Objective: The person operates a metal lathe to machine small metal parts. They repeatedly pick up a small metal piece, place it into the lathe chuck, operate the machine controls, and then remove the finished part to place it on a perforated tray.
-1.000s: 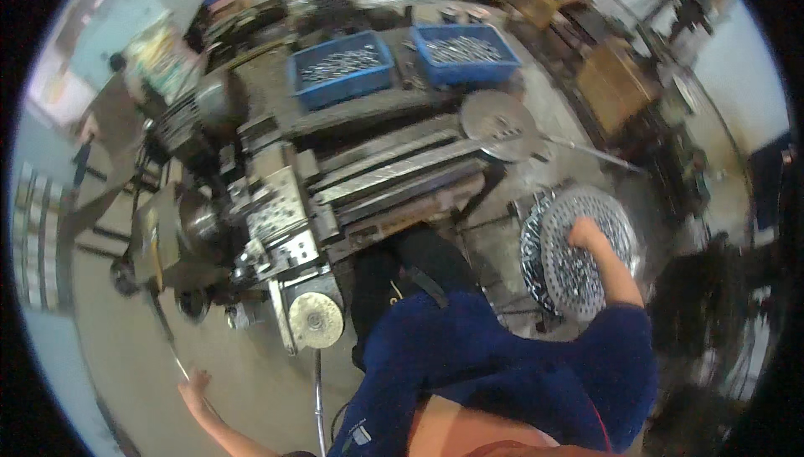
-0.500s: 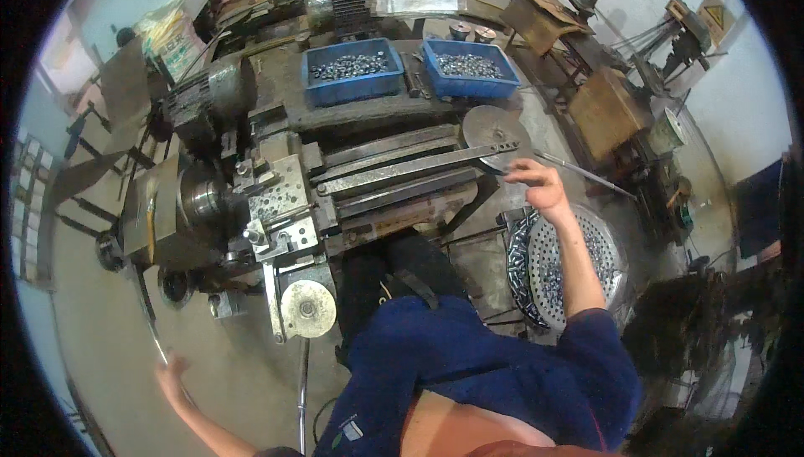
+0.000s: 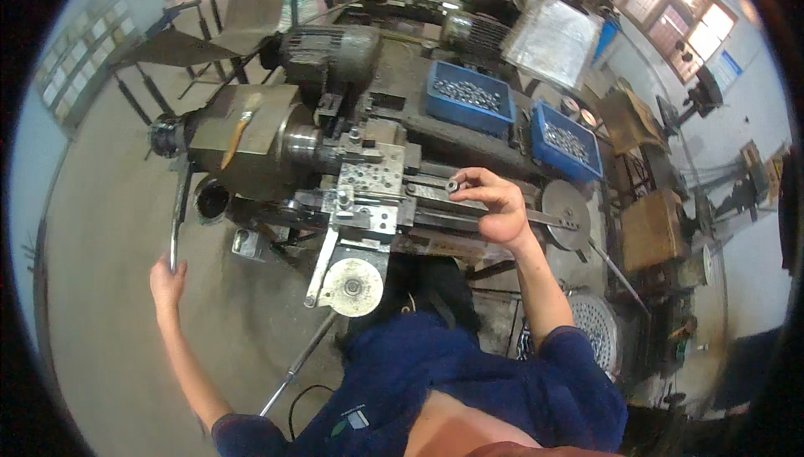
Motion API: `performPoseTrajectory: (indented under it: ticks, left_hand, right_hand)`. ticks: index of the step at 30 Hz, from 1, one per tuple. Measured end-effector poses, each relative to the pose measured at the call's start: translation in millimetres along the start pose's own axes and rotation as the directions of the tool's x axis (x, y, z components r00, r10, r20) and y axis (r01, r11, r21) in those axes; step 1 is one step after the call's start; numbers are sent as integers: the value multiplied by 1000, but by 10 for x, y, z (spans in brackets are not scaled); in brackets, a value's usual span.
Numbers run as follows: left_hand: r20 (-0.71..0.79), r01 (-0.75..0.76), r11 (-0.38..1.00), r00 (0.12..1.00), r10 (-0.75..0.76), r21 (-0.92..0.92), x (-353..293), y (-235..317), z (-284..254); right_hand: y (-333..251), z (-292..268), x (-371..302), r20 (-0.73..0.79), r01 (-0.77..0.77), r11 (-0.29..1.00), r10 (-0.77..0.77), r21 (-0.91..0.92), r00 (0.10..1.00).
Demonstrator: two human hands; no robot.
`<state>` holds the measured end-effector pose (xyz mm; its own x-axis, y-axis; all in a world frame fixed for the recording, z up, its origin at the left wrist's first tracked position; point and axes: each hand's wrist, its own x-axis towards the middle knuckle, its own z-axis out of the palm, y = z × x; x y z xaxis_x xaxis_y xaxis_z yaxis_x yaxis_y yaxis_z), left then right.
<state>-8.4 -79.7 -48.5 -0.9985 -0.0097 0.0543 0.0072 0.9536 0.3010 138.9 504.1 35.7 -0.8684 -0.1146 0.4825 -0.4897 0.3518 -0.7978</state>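
Head view: a small grey metal ring-shaped part (image 3: 452,185) is pinched between the fingertips of the right hand (image 3: 494,206), the fingers curled narrowly around it and the palm turned downward. The part is held just above the grey steel bed rails of the lathe (image 3: 469,210), to the right of the lathe's square grey tool carriage (image 3: 368,189).

The left hand (image 3: 167,277) is stretched out well to the left of the carriage, its fingers touching the lower end of a long dark metal lever (image 3: 177,214) that hangs from the lathe's headstock side; whether the fingers are closed round the lever cannot be told.

Below the carriage, a round pale metal handwheel (image 3: 352,287) is seen, with a thin steel rod (image 3: 295,365) running down from it. Left of the carriage sits the boxy olive-grey headstock (image 3: 247,134), with a wooden-handled paintbrush (image 3: 240,126) lying on top. Beyond the carriage, two blue plastic bins filled with small metal parts (image 3: 469,97) are set on the far side of the lathe. To the right of the carriage, at the rail end, a grey round metal disc (image 3: 565,214) is mounted.
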Motion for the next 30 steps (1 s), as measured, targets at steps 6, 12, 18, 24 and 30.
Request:
performPoseTrajectory:
  ticks: [6,12,18,24,30]
  left_hand:
    - [-109,-251,430,939,327,-867,-389,1833,-382]
    - [190,362,-110,697,692,-926,-546,3061,202]
    - [131,560,-367,659,740,-743,-692,3268,402]
    - [123,423,-343,761,637,-839,-691,3274,354]
    - [-147,-324,304,862,485,-896,-715,3245,233]
  right_hand:
    - [-236,512,396,186,225,969,-204,-100,961]
    - [-364,919,575,126,417,899,-402,-134,907]
    - [-301,953,455,-1,392,905,-398,-164,917]
    - [-304,1009,425,-15,347,918,-356,-193,934]
    - [-341,992,402,110,364,868,-348,-337,931]
